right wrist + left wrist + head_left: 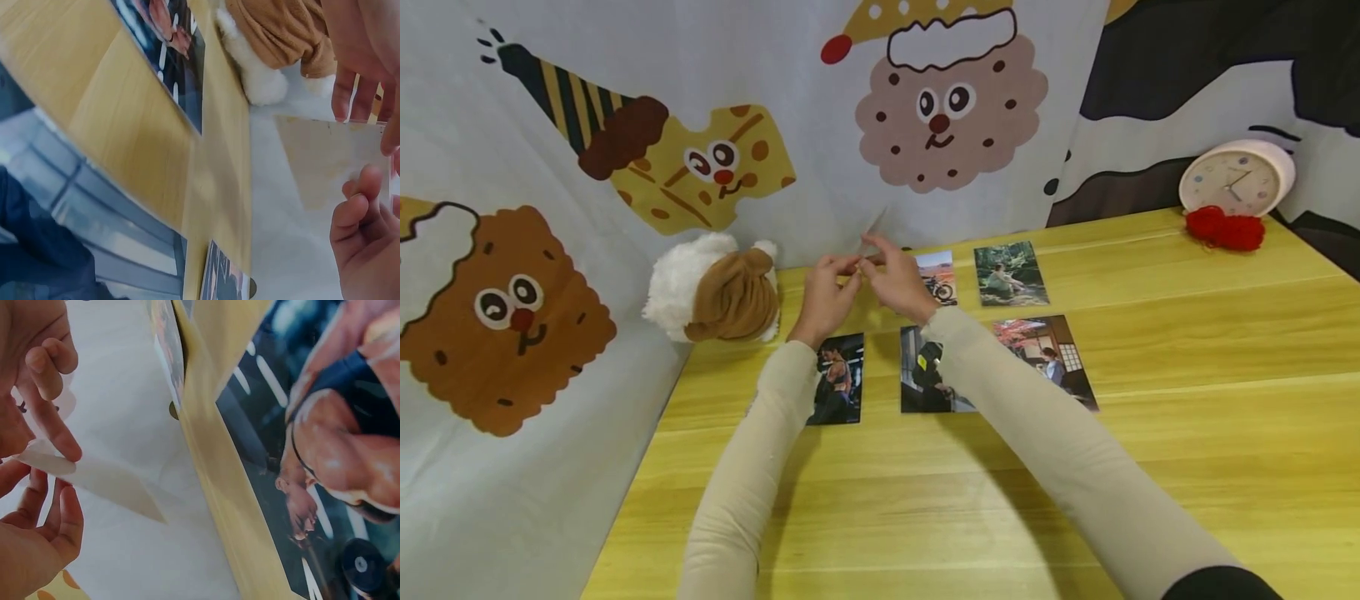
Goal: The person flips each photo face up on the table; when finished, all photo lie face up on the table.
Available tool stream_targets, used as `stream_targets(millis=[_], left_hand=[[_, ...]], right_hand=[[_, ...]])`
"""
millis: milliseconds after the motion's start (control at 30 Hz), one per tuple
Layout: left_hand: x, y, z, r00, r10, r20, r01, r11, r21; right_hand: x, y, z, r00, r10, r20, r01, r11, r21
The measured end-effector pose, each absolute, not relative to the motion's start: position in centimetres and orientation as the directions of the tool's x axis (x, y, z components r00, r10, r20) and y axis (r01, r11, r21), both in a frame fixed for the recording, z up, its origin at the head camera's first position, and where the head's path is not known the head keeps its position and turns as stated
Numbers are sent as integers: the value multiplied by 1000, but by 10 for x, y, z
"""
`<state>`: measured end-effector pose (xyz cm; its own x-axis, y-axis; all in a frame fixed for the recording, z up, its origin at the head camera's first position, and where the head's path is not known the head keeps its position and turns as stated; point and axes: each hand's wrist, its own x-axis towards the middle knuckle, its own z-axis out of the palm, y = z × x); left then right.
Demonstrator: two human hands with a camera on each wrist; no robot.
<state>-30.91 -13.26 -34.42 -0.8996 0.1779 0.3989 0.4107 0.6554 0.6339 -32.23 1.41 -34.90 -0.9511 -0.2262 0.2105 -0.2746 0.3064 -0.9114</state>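
Both hands meet above the far part of the table, in front of the wall cloth. Between them is a thin, pale, see-through sheet (119, 487), its flat side tilted up. My left hand (831, 296) pinches one edge with its fingertips, and my right hand (895, 279) pinches the same area close beside it. In the right wrist view the sheet (331, 156) spans from the left fingers above to the curled right fingers below. Under the left wrist lies a gym photo (838, 379). A photo of a seated person (917, 387) is partly hidden by the right sleeve.
A motorcycle photo (936, 275), a forest photo (1011, 275) and a photo with red leaves (1056, 358) lie to the right. At the back left sits a white and brown plush toy (733, 292). A round clock (1236, 179) and red yarn (1225, 229) stand back right.
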Motion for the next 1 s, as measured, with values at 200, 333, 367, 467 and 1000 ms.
stream_targets(millis=[200,333,367,467,1000], left_hand=[[-309,-129,-348,-887,183,425,428,671,605],[-309,-128,-348,-881,183,437,421,725,545],[-309,-128,-347,-882,182,435,417,731,539],[-308,-129,-345,-892,181,413,409,711,572],[-309,-149,-340,-949,140,282,310,559,769]], right_hand=[[-323,16,-351,-946,-193,260,-317,394,-862],[-325,18,-353,-937,-168,305,-348,452,-822],[-326,18,-353,-935,-164,314,-354,455,-817],[-327,21,-355,-923,-159,349,-382,463,-800],[-331,31,-363,-859,-102,502,-480,502,-719]])
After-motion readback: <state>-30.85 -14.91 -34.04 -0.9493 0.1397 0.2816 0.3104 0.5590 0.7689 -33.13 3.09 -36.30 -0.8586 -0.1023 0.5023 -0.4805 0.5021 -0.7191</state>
